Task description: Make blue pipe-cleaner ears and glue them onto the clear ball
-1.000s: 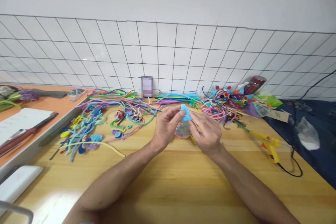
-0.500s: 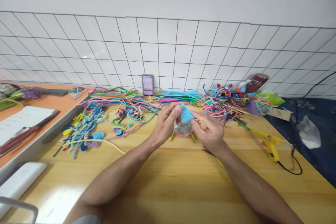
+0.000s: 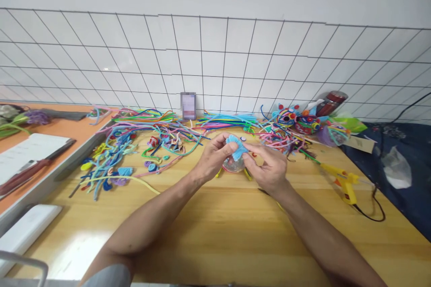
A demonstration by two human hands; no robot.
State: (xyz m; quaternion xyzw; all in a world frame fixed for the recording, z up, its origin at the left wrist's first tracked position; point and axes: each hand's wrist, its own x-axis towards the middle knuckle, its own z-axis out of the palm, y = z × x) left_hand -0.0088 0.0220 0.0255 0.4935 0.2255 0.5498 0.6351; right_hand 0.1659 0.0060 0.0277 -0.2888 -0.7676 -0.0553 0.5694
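Note:
A light-blue fuzzy piece, which looks made of coiled pipe cleaner [image 3: 236, 148], is pinched between my two hands above the middle of the table. My left hand [image 3: 215, 154] has its thumb across the near face of the piece and its fingers behind. From the other side, my right hand [image 3: 268, 166] grips the edge between thumb and fingertips. Just below and behind the blue piece a clear rounded object with a reddish rim [image 3: 235, 166] shows in part; my hands hide the rest. Yellow bits stick out at its sides.
Bundles of coloured pipe cleaners [image 3: 229, 121] line the wall, with a phone [image 3: 188, 106] propped among them. Loose blue and yellow pieces [image 3: 116, 166] lie left. A yellow glue gun [image 3: 345, 182] with a cord, decorated balls [image 3: 286, 116] and a red cylinder [image 3: 332, 102] are right.
The blue piece has turned and bent between my fingers, from a flat ribbed patch to a more folded shape. My left thumb now lies across it. The view has shifted slightly.

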